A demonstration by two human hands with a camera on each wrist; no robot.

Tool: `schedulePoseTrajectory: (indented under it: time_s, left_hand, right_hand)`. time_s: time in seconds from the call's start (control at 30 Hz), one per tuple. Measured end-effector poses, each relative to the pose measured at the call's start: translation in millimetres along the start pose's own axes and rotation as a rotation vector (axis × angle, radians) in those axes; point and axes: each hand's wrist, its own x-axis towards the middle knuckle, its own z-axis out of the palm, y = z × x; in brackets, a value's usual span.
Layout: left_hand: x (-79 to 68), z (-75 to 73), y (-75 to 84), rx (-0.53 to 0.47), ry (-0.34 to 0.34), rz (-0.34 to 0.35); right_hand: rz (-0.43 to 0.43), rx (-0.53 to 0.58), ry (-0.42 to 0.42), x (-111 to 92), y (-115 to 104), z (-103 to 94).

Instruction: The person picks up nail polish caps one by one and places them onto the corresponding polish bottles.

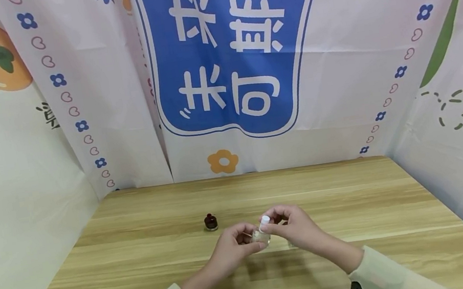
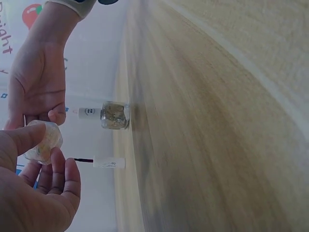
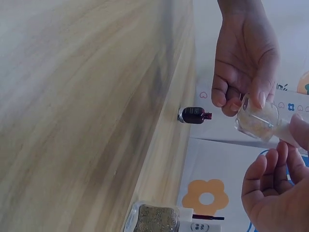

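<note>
My left hand [image 1: 235,243] grips a small clear nail polish bottle [image 3: 257,119] with pale contents, held tilted above the table. The right hand [image 1: 298,226] pinches its white cap [image 1: 265,219] between thumb and fingers, right at the bottle's neck. A thin brush stem shows through the glass in the right wrist view. Beyond the hands, an uncapped dark red nail polish bottle [image 1: 211,223] stands on the table. Near the right hand stands a glitter nail polish bottle [image 2: 115,115] with a white cap, mostly hidden behind that hand in the head view.
A separate white cap [image 2: 109,162] stands on the wooden table [image 1: 142,270] with its dark red brush [image 3: 208,217] pointing up. Printed cloth [image 1: 340,99] hangs behind the table's far edge and along both sides.
</note>
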Motion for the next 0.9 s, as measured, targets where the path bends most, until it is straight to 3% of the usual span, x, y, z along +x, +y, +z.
schedulePoseTrajectory:
  time_s: [0.2, 0.53, 0.7, 0.9]
  left_hand:
    - [0.6, 0.3, 0.1, 0.024, 0.028, 0.000]
    - [0.8, 1.4, -1.8, 0.052, 0.013, 0.019]
    - [2.3, 0.6, -2.1, 0.061, 0.018, -0.005]
    - [1.5, -1.6, -3.2, 0.059, 0.020, 0.009]
  right_hand:
    - [0.018, -0.001, 0.053, 0, -1, 4.4]
    - [0.008, -0.043, 0.091, -1, -1, 7.1]
    - [0.020, -0.044, 0.048, -1, -2, 1.8]
    - [-0.018, -0.011, -0.061, 2, -3, -7.5]
